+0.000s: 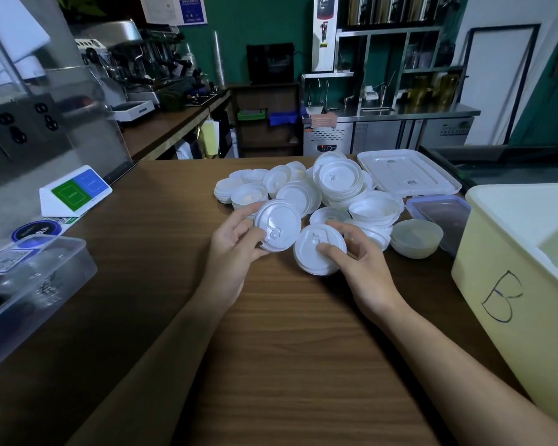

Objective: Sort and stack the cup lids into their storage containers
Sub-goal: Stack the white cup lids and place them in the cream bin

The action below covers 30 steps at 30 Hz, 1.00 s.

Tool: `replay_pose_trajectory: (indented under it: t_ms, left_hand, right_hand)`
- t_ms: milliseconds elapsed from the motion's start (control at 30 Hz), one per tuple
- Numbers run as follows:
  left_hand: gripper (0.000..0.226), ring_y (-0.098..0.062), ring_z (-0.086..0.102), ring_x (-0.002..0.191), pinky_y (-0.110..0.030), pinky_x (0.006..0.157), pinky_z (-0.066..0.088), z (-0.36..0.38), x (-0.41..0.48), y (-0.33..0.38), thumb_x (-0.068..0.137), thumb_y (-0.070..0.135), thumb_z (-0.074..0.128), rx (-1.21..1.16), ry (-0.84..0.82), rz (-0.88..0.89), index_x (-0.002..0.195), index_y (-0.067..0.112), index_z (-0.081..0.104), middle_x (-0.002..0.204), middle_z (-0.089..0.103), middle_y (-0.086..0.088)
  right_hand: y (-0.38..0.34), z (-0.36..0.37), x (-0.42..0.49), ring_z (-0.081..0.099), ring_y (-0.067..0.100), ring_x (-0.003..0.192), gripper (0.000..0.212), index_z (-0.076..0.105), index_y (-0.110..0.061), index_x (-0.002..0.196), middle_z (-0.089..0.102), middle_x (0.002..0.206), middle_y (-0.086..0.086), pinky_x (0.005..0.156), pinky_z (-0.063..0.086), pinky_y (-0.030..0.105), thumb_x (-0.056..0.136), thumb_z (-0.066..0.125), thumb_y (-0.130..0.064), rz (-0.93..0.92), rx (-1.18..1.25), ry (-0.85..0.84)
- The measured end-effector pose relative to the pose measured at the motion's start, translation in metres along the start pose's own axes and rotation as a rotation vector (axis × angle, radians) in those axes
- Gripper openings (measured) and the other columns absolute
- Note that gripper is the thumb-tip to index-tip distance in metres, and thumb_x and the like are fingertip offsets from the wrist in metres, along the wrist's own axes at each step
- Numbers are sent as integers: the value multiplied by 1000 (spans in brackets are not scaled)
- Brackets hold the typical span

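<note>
— What do we see on the brown wooden table (271,349)?

— We see a big pale yellow plastic bin (512,284) at the right edge, with a "B" drawn on it. Left is a clear plastic box (29,284); we can't tell what's inside.

— And the lids?

— A pile of white round cup lids (319,191) sits at the far side. Our left hand (236,249) grips one white lid (277,230). Our right hand (364,268) grips a small stack of white lids (316,252). The near table is bare.
</note>
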State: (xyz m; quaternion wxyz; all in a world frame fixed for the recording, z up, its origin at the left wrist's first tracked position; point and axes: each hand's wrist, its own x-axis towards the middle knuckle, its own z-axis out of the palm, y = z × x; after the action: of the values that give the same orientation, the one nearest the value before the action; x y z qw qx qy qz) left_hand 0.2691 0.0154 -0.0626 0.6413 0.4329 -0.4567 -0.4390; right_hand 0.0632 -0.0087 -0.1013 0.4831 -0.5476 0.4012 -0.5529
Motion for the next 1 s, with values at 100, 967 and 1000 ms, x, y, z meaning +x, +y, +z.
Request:
replay_pose_trajectory:
  t_ms: [100, 967, 1000]
  left_hand:
    - [39, -18, 74, 105, -37, 86, 62, -1, 0, 2, 99, -9, 51, -48, 3, -13, 127, 13, 69, 112, 78, -4]
    - [27, -21, 73, 110, -34, 101, 56, 9, -10, -12, 94, -1, 73, 287, -219, 197, 119, 7, 76, 115, 78, -3]
    - [28, -19, 73, 112, -34, 102, 56, 11, -10, -12, 93, -1, 74, 278, -215, 198, 119, 7, 76, 115, 79, -2]
  right_hand:
    - [1, 0, 0, 70, 10, 116, 37, 70, -21, 128, 76, 122, -8, 97, 53, 22, 93, 79, -11, -5, -3, -6]
    - [-10, 4, -6, 64, 21, 130, 36, 74, -22, 127, 73, 132, 2, 120, 42, 50, 101, 55, -36, 93, 36, -226]
    - [-9, 3, -6, 64, 20, 130, 36, 74, -23, 127, 73, 132, 0, 119, 43, 47, 97, 62, -37, 77, 15, -219]
